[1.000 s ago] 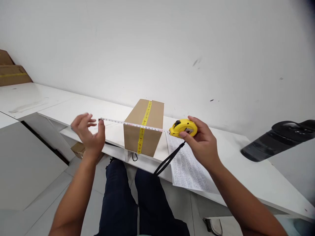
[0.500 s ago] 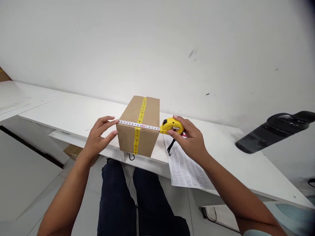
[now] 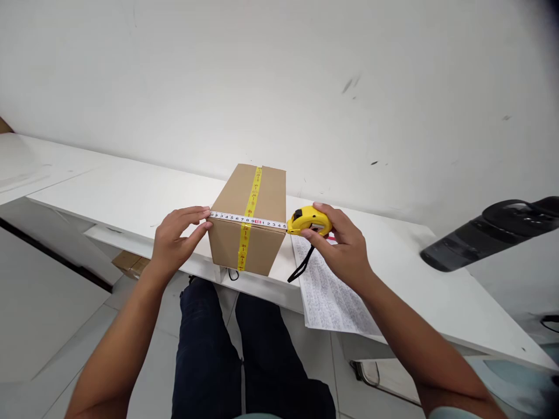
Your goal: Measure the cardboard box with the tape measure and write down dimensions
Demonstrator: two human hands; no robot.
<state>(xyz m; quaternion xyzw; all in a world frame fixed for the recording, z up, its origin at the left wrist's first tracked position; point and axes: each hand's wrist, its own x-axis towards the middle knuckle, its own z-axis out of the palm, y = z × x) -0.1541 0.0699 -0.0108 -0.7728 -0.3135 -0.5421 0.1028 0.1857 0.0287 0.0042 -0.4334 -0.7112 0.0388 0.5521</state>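
A cardboard box (image 3: 227,243) with yellow printed tape down its middle sits at the front edge of the white table. Across its near top edge stretches the white blade of a tape measure (image 3: 311,219), numbers facing up. My right hand (image 3: 343,241) grips the yellow case just off the box's right corner, thumb in front and fingers behind; a black wrist strap dangles below. At the box's left corner, my left hand (image 3: 179,235) pinches the blade's end between thumb and fingertips. The end hook is hidden by those fingers.
Printed or written sheets of paper (image 3: 329,297) lie right of the box, overhanging the table edge. A dark bottle (image 3: 476,235) stands farther right. The wall (image 3: 279,81) rises behind the table (image 3: 388,250). Below left is another cardboard box (image 3: 130,263).
My left thumb and fingers have closed in at the box's left corner. The tape measure's case has shifted slightly right, and its strap has swung down and left.
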